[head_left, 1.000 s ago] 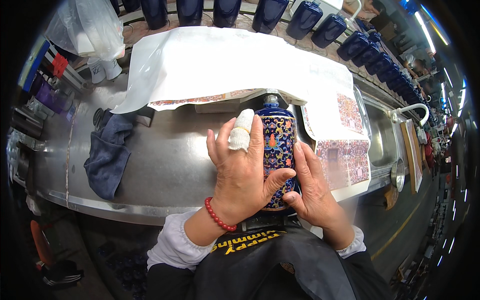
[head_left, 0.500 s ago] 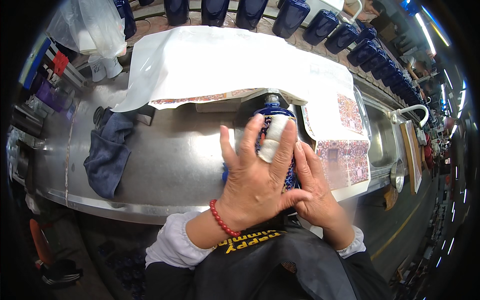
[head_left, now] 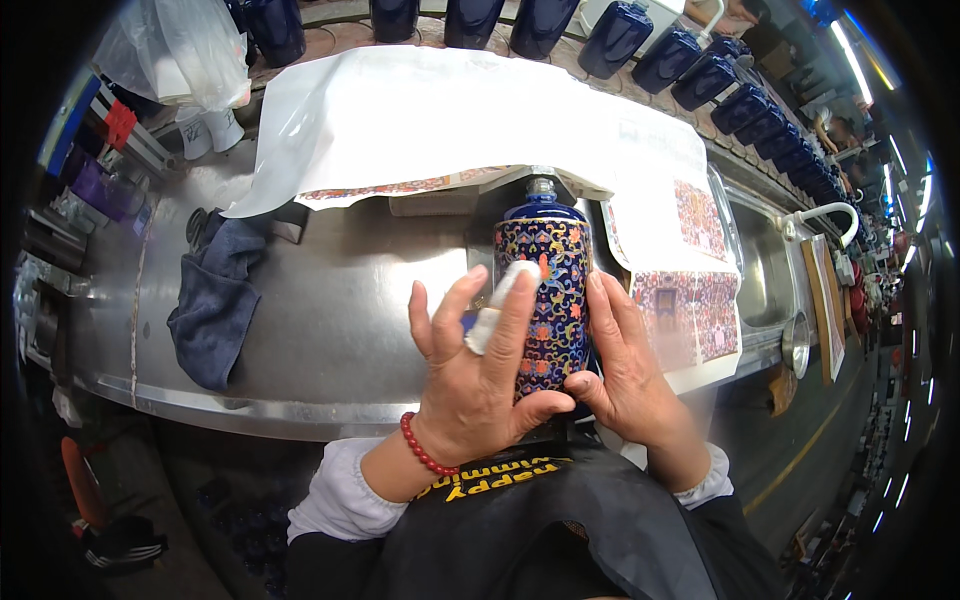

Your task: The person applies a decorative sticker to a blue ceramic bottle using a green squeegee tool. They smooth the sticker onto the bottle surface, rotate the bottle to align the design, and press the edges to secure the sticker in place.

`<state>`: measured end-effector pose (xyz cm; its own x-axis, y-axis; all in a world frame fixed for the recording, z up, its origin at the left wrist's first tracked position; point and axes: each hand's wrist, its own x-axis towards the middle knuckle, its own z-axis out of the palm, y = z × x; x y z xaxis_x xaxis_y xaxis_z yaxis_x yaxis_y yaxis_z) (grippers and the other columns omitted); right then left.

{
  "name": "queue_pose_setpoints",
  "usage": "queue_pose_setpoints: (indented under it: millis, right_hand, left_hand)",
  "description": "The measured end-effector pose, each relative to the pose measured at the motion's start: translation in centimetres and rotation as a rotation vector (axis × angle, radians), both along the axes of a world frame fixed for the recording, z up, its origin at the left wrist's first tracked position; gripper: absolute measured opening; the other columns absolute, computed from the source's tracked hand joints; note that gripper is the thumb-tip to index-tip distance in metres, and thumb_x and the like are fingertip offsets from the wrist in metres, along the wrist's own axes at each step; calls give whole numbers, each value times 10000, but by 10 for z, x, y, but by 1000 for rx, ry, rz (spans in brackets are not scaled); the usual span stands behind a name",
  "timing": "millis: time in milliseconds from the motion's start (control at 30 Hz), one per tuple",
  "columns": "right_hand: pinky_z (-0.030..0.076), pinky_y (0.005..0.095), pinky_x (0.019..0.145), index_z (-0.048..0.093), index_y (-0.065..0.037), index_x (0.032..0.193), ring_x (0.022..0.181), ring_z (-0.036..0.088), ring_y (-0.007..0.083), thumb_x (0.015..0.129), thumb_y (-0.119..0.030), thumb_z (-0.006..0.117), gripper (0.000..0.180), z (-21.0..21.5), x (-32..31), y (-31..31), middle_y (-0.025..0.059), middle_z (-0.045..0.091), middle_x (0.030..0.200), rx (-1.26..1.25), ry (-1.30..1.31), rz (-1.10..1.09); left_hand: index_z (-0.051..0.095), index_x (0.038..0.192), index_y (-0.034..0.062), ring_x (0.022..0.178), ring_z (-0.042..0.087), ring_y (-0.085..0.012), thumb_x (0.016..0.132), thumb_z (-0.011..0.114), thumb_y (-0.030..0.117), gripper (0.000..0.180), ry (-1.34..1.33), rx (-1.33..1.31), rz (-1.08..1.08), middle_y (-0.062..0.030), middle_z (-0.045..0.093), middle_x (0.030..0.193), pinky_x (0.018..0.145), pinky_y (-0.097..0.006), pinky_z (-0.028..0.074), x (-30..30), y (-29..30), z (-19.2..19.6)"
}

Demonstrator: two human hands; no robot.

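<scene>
A dark blue bottle with an orange, gold and light-blue floral pattern lies or leans before me, its neck pointing away. My right hand grips its right side, fingers along the edge and thumb by the lower front. Spread over the left part of the bottle is my left hand, its index finger across the patterned face and its thumb near the bottom. A white wrapping shows between the left fingers, seemingly around the middle finger. A red bead bracelet circles that wrist.
White sheets with patterned prints lie beyond and right of the bottle. A blue-grey cloth rests on the metal table at left. Plain blue bottles line the curved track behind. At right is a sink with a tap.
My left hand has slid left and slightly toward me, uncovering the patterned front. My right hand stays at the bottle's side. The plain bottles behind have shifted rightward.
</scene>
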<state>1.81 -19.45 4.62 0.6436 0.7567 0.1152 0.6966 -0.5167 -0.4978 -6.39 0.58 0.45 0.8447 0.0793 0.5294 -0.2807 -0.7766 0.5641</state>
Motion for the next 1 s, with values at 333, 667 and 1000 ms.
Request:
queue_pose_setpoints:
  millis: [333, 667, 1000]
  right_hand:
    - [359, 509, 1157, 294, -29, 1599, 1401, 390, 479, 915, -432, 718, 900, 6, 2, 0, 289, 299, 1575, -4, -8, -5]
    - [365, 513, 1153, 332, -52, 1589, 1404, 386, 479, 897, -354, 741, 858, 5, -1, 2, 281, 294, 1579, -13, -2, -20]
    - [364, 527, 1147, 340, -62, 1589, 1395, 389, 486, 896, -347, 737, 848, 1, -1, -1, 283, 304, 1571, 29, -20, -13]
  left_hand:
    - [426, 1537, -11, 1405, 292, -385, 964, 351, 762, 966, 90, -43, 7, -169, 559, 1428, 1188, -625, 51, 3, 2, -8]
    - [370, 1553, -44, 1411, 284, -405, 936, 403, 776, 1027, 80, -60, -22, -225, 502, 1452, 1170, -663, 72, 12, -3, -3]
    - [274, 1587, -54, 1464, 246, -475, 895, 370, 845, 1139, 63, -218, -128, -264, 438, 1522, 1151, -705, 83, -1, 2, -13]
